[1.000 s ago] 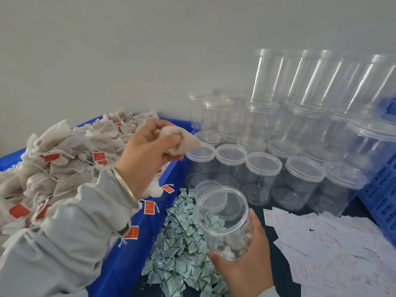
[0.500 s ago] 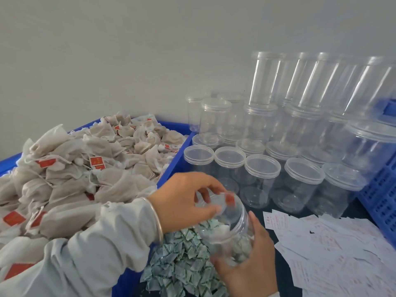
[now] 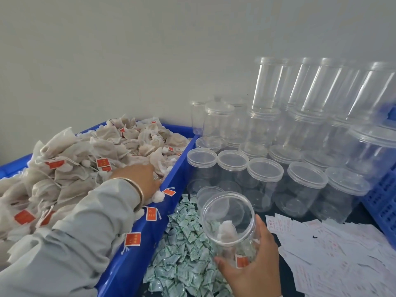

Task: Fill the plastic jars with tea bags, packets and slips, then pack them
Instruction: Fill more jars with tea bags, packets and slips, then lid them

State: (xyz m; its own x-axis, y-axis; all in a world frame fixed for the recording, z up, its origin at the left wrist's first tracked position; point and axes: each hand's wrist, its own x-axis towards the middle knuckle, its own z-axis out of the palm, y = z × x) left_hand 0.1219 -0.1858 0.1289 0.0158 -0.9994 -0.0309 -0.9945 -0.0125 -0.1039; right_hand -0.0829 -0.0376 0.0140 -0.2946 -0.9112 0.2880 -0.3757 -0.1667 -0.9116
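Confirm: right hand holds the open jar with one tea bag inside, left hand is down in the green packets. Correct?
Not quite. The head view shows the left hand in the blue crate on the tea bag pile, not in the green packets. The rest stands: the right hand holds the open jar with one tea bag inside.

Plain grey-white wall (image 3: 128,50) — fills the upper half of the frame. Dark tabletop (image 3: 285,281) — bare patch at lower centre-right. Blue lattice-sided crate (image 3: 383,202), right edge. Gold bangle (image 3: 137,189) and grey sleeve (image 3: 70,243), lower left.
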